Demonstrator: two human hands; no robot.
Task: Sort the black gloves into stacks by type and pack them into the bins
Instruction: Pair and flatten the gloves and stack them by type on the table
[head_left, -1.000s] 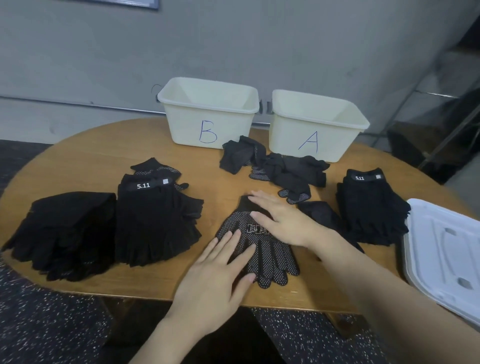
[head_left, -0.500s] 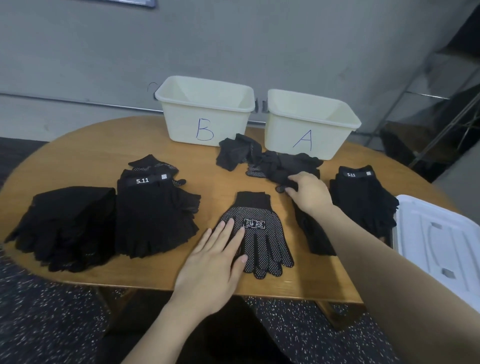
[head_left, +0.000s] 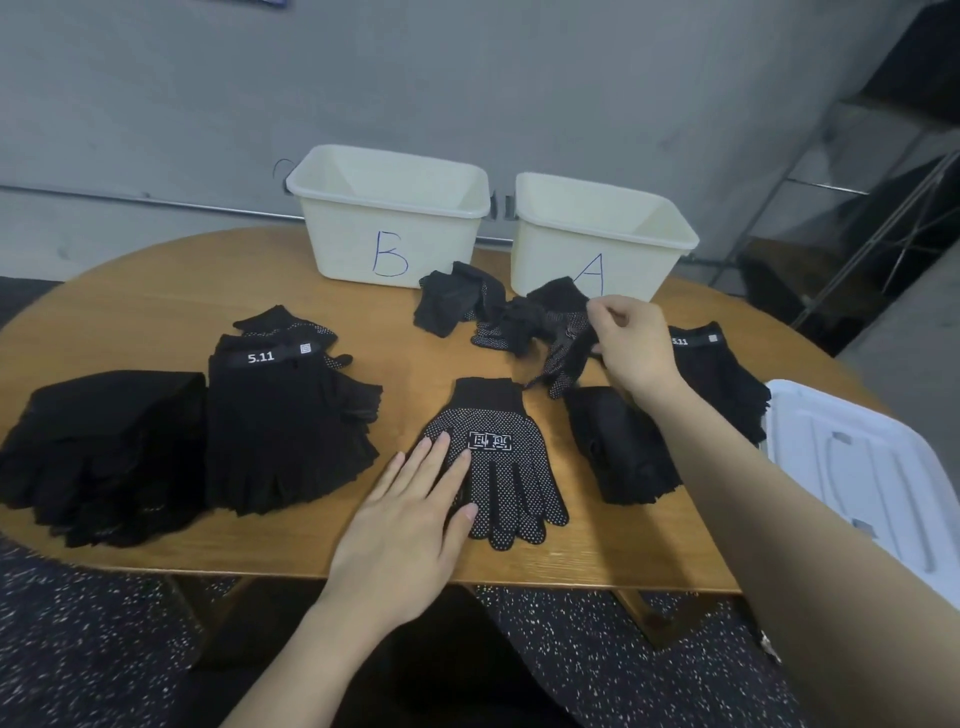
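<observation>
Right hand (head_left: 628, 348) pinches a dotted glove (head_left: 563, 351) (lifted) — left hand (head_left: 410, 519) flat, fingers straight.

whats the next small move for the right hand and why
Probably carry the dotted glove pinched in the right hand over and lay it on the flat dotted glove that the left hand steadies; they look like the same type.
</observation>
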